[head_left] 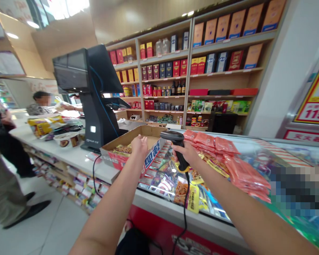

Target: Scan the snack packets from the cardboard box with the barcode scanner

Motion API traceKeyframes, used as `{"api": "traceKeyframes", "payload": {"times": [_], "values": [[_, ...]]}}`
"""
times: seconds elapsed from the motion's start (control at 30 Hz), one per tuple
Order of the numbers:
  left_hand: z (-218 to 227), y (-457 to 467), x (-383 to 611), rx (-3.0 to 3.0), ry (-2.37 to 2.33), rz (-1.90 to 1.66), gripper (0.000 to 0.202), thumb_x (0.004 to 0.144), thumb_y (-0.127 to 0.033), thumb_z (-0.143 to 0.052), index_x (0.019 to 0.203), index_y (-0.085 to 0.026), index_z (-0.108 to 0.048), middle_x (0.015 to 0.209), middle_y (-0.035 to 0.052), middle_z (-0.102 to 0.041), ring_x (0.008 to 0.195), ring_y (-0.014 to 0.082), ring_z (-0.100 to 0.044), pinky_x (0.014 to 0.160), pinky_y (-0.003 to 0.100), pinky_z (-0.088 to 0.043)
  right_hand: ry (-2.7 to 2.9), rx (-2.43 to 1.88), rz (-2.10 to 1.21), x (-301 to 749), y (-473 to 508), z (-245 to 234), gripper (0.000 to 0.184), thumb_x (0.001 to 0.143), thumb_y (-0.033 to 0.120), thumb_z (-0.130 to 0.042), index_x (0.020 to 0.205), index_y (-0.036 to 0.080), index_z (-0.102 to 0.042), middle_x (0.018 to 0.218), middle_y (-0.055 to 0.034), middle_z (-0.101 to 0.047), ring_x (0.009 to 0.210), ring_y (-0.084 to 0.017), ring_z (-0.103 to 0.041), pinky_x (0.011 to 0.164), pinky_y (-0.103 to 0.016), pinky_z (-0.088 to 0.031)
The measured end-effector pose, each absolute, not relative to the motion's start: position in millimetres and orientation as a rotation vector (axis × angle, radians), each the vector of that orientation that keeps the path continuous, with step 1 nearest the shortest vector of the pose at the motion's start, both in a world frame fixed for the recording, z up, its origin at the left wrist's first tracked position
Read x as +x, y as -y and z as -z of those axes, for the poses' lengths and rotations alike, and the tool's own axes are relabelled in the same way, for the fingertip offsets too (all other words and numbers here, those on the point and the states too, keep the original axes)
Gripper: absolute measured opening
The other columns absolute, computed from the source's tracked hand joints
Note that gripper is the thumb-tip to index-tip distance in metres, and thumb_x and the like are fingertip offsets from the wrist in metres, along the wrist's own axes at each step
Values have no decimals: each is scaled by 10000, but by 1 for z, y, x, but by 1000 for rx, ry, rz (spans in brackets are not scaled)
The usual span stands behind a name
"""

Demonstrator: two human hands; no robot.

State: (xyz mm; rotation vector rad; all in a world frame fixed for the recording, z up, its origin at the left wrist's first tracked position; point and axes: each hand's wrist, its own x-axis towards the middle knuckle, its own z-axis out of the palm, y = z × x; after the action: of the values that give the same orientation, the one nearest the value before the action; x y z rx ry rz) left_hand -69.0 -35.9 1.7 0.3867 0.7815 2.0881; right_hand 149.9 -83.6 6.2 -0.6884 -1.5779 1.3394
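My left hand (139,146) is open with fingers spread, over the near corner of an open cardboard box (149,131) that holds yellow snack packets. My right hand (185,153) is shut on a black handheld barcode scanner (173,139), and its black cable (186,198) hangs down past the counter front. Just right of that hand lie salmon-pink packets (223,150) in a heap. Yellow and printed snack packets (188,193) lie below the scanner on a glass-topped display case (159,177).
A black point-of-sale terminal (89,95) stands on a white counter (61,154) to the left, with bags and a bowl (66,140). A person (39,102) is behind that counter, another (1,148) stands at far left. Wooden shelves (191,71) of boxed goods rise behind.
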Motion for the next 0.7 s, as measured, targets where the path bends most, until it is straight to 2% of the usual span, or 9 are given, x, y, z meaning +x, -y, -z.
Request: {"api": "traceKeyframes", "payload": {"times": [0.13, 0.3, 0.43, 0.53, 0.7], "values": [[10, 44, -29, 619, -710, -1948, 206, 803, -103, -632, 1003, -142, -597, 1022, 119, -650, 1060, 220, -653, 923, 359, -542, 1497, -733, -1285, 177, 82, 2, 275, 637, 398, -731, 703, 183, -571, 514, 39, -566, 392, -116, -530, 398, -251, -490], [44, 23, 28, 1139, -997, -1575, 232, 653, -220, -811, 814, -145, -661, 844, 84, -693, 864, 226, -663, 851, 372, -510, 1376, -854, -1185, 225, 74, 25, 303, 643, 415, -744, 624, 172, -565, 507, 19, -569, 382, -116, -530, 387, -252, -473], [72, -12, 54, 1300, -1308, -1585, 341, 539, -272, -869, 623, -198, -547, 708, 67, -655, 968, 300, -637, 841, 352, -465, 1269, -925, -1130, 248, 67, 46, 325, 636, 432, -757, 595, 176, -562, 490, 14, -567, 374, -129, -540, 381, -260, -466], [84, -33, 62, 1316, -1554, -1536, 491, 428, -267, -904, 563, -223, -434, 696, 70, -643, 1052, 339, -611, 832, 353, -453, 1234, -952, -1112, 252, 63, 58, 344, 642, 451, -746, 560, 183, -547, 465, 9, -559, 361, -132, -531, 368, -257, -448], [95, -45, 63, 1413, -1828, -1388, 544, 332, -176, -906, 481, -216, -384, 613, 44, -588, 1012, 356, -613, 806, 380, -462, 1233, -955, -1132, 247, 60, 73, 330, 677, 454, -704, 559, 198, -533, 426, 7, -548, 352, -136, -517, 360, -249, -417]]}}
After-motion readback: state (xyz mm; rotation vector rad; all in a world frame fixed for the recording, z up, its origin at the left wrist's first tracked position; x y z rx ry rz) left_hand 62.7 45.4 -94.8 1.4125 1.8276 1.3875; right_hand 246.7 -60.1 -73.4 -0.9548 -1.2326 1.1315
